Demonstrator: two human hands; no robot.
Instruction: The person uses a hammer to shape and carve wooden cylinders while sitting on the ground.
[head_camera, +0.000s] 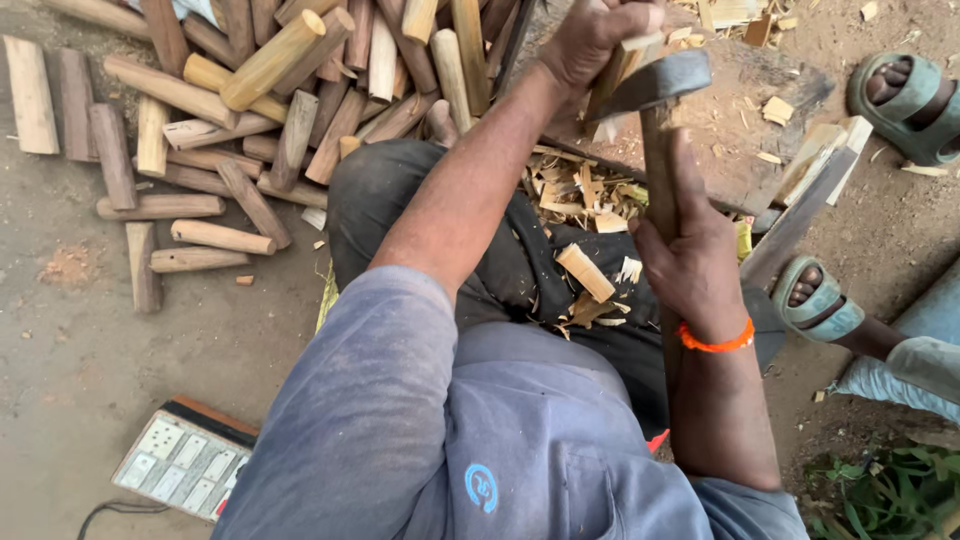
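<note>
My left hand (592, 38) grips a pale wooden piece (625, 62) at the top, holding it upright over a chopping block (745, 110). My right hand (688, 262) is wrapped around the wooden handle (659, 165) of a hatchet. Its dark metal head (655, 82) rests against the wooden piece just under my left hand. Wood chips (585, 195) lie on my dark trousers, between my two arms.
A heap of rough-cut wooden sticks (270, 90) covers the ground at the upper left. A switchboard with a cable (185, 460) lies at the lower left. Another person's feet in green sandals (905, 95) (818, 298) are at the right, with a flat plank (800, 215) between them.
</note>
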